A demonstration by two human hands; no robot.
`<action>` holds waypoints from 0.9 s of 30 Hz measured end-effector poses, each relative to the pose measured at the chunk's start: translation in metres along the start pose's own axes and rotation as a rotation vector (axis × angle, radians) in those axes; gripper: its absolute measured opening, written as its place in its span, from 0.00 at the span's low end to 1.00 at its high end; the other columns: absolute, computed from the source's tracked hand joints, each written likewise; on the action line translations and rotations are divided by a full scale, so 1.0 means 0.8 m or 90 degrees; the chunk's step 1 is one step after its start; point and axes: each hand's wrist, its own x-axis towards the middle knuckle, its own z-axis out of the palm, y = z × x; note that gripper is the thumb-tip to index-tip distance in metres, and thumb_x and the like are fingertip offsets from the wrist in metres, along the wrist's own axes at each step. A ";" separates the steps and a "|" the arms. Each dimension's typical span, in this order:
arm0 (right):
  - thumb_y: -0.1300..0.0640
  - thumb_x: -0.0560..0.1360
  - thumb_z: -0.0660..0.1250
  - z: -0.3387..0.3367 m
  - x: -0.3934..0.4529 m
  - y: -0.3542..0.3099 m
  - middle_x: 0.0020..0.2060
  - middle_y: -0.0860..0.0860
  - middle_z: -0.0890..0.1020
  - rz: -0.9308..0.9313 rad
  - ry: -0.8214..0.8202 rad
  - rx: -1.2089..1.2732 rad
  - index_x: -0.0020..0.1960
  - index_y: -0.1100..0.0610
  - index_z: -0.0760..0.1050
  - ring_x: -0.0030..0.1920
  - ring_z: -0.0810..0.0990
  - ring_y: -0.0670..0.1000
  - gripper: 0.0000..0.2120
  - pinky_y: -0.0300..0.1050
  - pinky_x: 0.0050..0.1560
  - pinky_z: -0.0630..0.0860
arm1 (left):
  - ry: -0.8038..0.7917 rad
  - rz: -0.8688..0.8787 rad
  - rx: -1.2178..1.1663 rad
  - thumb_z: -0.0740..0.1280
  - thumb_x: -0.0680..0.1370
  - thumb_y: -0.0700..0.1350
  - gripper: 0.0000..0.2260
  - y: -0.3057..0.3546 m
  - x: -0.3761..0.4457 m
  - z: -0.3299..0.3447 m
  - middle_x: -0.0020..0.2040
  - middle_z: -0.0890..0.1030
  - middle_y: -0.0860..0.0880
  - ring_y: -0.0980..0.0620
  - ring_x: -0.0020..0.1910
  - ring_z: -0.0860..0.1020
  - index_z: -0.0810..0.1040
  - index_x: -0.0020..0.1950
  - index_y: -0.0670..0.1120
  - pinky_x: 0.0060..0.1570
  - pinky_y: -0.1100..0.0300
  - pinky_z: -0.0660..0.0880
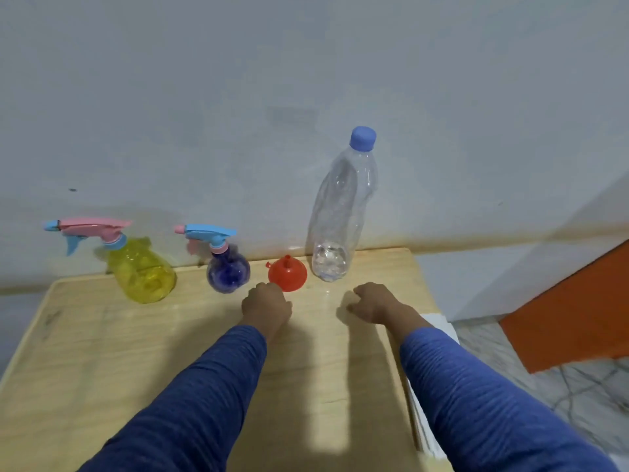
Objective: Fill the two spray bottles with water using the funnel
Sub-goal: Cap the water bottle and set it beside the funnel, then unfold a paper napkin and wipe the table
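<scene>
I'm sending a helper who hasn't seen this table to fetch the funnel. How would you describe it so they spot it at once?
Look along the far edge of the wooden table, by the wall. Between the small purple spray bottle and the tall clear water bottle sits the funnel. It is the only red item, small, and lies mouth down with its spout up.

Wooden table (pixel 102 335) carries two spray bottles (pixel 143 267), funnel (pixel 287 273), water bottle (pixel 337 216).

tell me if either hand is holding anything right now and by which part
Nothing is held. The left hand rests curled on the table just short of the red funnel; the right hand rests empty too.
</scene>
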 end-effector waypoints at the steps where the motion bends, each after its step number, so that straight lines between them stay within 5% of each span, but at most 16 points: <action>1: 0.53 0.77 0.60 0.001 -0.004 -0.002 0.67 0.57 0.72 0.015 -0.011 -0.038 0.68 0.61 0.67 0.66 0.71 0.57 0.23 0.46 0.63 0.69 | -0.007 0.019 0.033 0.63 0.77 0.52 0.16 -0.001 -0.005 -0.009 0.53 0.77 0.46 0.47 0.51 0.76 0.74 0.58 0.42 0.47 0.57 0.74; 6: 0.56 0.76 0.60 -0.003 -0.044 -0.020 0.58 0.57 0.76 0.062 0.041 -0.138 0.57 0.62 0.72 0.57 0.76 0.57 0.13 0.44 0.47 0.72 | -0.004 0.101 0.135 0.63 0.78 0.47 0.13 0.002 -0.028 -0.053 0.56 0.77 0.46 0.46 0.54 0.77 0.75 0.59 0.42 0.45 0.58 0.71; 13: 0.57 0.77 0.60 -0.017 -0.113 -0.016 0.56 0.57 0.77 0.123 0.146 -0.145 0.55 0.62 0.72 0.49 0.76 0.55 0.11 0.44 0.44 0.70 | 0.017 0.257 0.190 0.62 0.76 0.44 0.13 0.048 -0.056 -0.092 0.57 0.76 0.45 0.46 0.55 0.77 0.75 0.59 0.43 0.45 0.57 0.73; 17: 0.56 0.77 0.60 -0.019 -0.147 0.011 0.54 0.56 0.77 0.167 0.179 -0.132 0.47 0.60 0.70 0.47 0.74 0.55 0.07 0.45 0.43 0.70 | 0.039 0.345 0.183 0.62 0.77 0.43 0.13 0.091 -0.085 -0.092 0.58 0.76 0.44 0.45 0.55 0.77 0.74 0.60 0.42 0.46 0.56 0.73; 22: 0.55 0.77 0.58 -0.002 -0.183 0.062 0.51 0.58 0.76 0.232 0.197 -0.114 0.36 0.61 0.63 0.42 0.71 0.55 0.14 0.44 0.42 0.68 | 0.001 0.440 0.216 0.63 0.77 0.44 0.10 0.145 -0.127 -0.065 0.57 0.75 0.44 0.45 0.52 0.77 0.76 0.56 0.41 0.41 0.57 0.70; 27: 0.55 0.77 0.58 0.041 -0.202 0.118 0.56 0.57 0.77 0.274 0.179 -0.041 0.52 0.62 0.74 0.48 0.75 0.55 0.12 0.43 0.46 0.70 | -0.058 0.517 0.228 0.62 0.77 0.43 0.09 0.181 -0.161 -0.011 0.55 0.75 0.45 0.47 0.45 0.73 0.75 0.55 0.42 0.38 0.58 0.69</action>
